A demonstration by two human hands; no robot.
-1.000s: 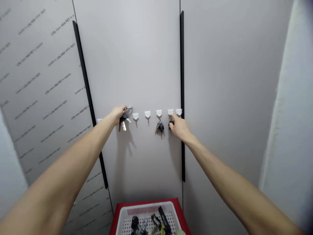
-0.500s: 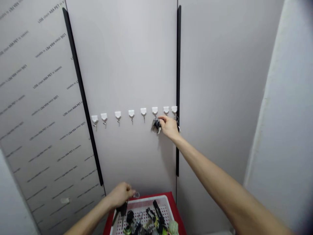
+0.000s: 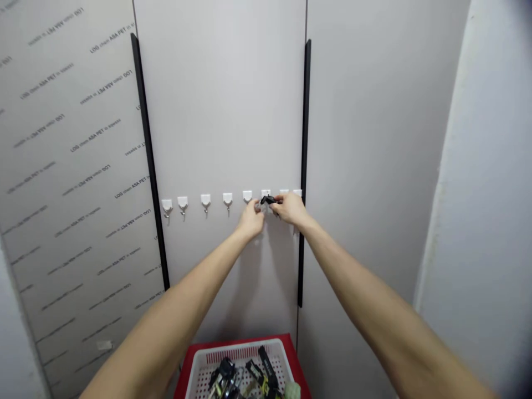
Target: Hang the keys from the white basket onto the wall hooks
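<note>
A small bunch of keys with a dark fob [image 3: 269, 199] is up at one of the white wall hooks [image 3: 266, 192], towards the right of the row. My right hand [image 3: 290, 209] pinches it from the right. From the left, my left hand [image 3: 251, 219] has its fingertips closed on the bunch's other side. My fingers partly cover the keys, and whether their ring sits on the hook cannot be made out.
Several more white hooks [image 3: 205, 200] run leftward along the pale cabinet door [image 3: 220, 111]. Long black handles [image 3: 306, 122] flank that door. Below, a white basket [image 3: 239, 350] holding keys and fobs stands on a red surface [image 3: 296, 357].
My left hand has risen from above the basket to the hook, and the dark item it held is gone from it. The keys at the hook are now lifted and tilted.
</note>
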